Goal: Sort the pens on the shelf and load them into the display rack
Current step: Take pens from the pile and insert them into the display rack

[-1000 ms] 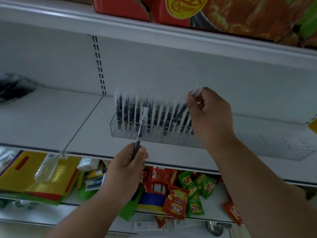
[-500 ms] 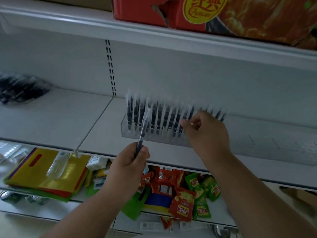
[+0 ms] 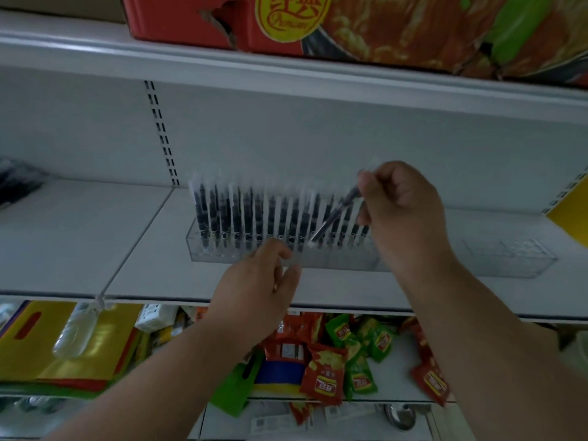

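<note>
A long clear display rack [image 3: 423, 265] lies on the white shelf [image 3: 79, 243]. Its left half holds a row of upright black pens with clear caps [image 3: 241, 214]; its right half has no pens. My right hand [image 3: 401, 211] pinches one black pen [image 3: 334, 216] by its upper end, above the rack beside the last pens in the row. The pen slants with its lower end down to the left. My left hand [image 3: 257, 284] hovers just in front of the rack, fingers loosely curled, with nothing visible in it.
A red printed carton [image 3: 286, 23] sits on the shelf above. A dark packet [image 3: 16, 183] lies at the far left of the pen shelf. Below are yellow bags [image 3: 47, 348] and red and green snack packets [image 3: 337, 361]. A yellow tag [image 3: 569, 214] hangs at the right.
The pen my left hand held upright is gone from it, and that hand has risen towards the rack. My right hand has lifted from the row and now pinches a slanted pen.
</note>
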Tool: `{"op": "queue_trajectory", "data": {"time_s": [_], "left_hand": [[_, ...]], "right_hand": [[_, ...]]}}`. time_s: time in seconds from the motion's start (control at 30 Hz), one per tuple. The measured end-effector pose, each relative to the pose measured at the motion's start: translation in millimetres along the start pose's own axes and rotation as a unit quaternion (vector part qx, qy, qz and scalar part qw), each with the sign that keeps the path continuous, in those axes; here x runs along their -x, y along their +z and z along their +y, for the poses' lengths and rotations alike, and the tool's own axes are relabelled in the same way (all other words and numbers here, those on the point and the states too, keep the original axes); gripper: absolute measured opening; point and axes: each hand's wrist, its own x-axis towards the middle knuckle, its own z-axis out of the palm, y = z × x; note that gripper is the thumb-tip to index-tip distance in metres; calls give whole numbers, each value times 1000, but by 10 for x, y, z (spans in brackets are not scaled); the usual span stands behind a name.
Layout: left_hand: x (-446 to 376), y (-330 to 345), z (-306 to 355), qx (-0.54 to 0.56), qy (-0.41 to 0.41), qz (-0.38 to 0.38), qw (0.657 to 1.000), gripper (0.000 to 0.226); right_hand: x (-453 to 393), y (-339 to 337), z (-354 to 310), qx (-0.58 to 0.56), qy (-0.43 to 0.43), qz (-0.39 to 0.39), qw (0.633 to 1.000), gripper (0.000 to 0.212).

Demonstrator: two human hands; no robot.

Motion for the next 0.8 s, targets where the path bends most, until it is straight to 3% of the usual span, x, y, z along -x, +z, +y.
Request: {"op": "queue_trajectory", "data": {"time_s": [0.13, 0.27, 0.37, 0.8], "left_hand": [[-153, 24, -135, -140, 107, 99, 979, 32], [-170, 141, -257, -196, 93, 58, 975, 49], [-170, 168, -329, -204, 89, 46, 974, 54], [-216, 170, -329, -213, 87, 62, 971, 52]], "right_hand": [[-134, -18, 28, 66, -93, 23, 993, 14], [-154, 174, 160, 132, -138, -23, 981, 15], [-97, 351, 350, 182, -117, -97, 971, 16], [25, 492, 547, 268, -36, -102, 957, 23]]}}
